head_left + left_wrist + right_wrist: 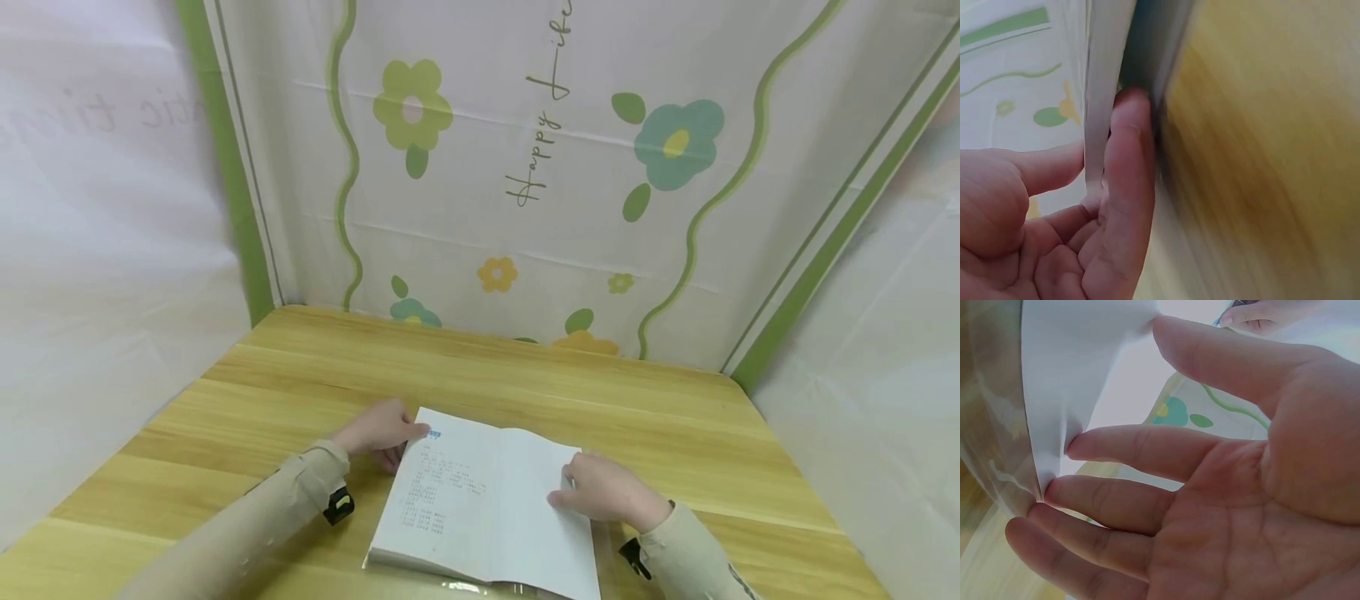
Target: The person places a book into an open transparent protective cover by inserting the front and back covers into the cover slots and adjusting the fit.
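An open book (457, 492) lies on the wooden table, its left page printed with small text and its right page blank. At the upper left edge, my left hand (384, 429) grips the book, thumb on the page and fingers under the left side; in the left wrist view the fingers (1130, 156) reach between the page stack (1102, 94) and the cover. My right hand (603, 490) rests on the blank page near its right edge. In the right wrist view, the thumb and fairly straight fingers (1113, 495) touch the white page (1066, 362).
The light wood table (360, 350) extends around the book. Behind it hangs a white cloth (480, 167) printed with flowers and lettering, and pale cloth sides stand left and right. A clear cover edge (997, 419) shows beyond the page.
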A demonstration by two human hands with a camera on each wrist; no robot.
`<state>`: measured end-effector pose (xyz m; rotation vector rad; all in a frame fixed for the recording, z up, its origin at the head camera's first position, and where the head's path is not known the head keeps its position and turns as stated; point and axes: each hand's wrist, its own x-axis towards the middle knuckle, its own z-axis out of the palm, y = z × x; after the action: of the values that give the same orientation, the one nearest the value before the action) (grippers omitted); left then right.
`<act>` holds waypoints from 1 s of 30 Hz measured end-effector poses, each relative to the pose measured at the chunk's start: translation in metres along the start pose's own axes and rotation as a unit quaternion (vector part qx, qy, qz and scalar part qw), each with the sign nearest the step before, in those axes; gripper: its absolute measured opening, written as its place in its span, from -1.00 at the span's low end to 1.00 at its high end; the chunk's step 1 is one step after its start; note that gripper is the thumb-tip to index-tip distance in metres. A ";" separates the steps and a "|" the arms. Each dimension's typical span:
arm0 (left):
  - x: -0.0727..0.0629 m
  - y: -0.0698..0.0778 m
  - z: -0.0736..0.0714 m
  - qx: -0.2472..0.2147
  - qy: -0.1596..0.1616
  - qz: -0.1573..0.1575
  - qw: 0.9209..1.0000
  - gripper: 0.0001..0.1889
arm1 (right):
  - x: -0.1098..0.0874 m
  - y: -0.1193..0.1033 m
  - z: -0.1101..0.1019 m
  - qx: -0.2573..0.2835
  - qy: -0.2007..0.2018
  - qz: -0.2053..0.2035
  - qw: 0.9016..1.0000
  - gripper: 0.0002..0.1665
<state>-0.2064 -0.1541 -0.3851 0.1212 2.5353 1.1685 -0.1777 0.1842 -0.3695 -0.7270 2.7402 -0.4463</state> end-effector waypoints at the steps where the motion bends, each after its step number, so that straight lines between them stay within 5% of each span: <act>1: 0.000 -0.001 0.001 0.004 0.003 -0.001 1.000 -0.64 | 0.000 0.000 0.000 -0.001 0.001 -0.001 1.000 -0.62; 11: 0.003 -0.001 0.004 0.040 0.027 -0.020 0.999 -0.61 | 0.000 -0.003 -0.002 -0.004 0.005 0.006 1.000 -0.64; 24: -0.002 0.005 0.007 0.029 0.047 -0.017 0.998 -0.67 | -0.001 -0.004 -0.002 -0.002 0.002 0.008 1.000 -0.66; 30: -0.003 0.007 0.011 0.100 0.083 0.004 0.991 -0.63 | -0.001 -0.003 -0.001 0.004 0.001 0.001 1.000 -0.67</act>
<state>-0.2000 -0.1428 -0.3856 0.0852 2.7980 0.9603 -0.1761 0.1826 -0.3676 -0.7219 2.7397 -0.4575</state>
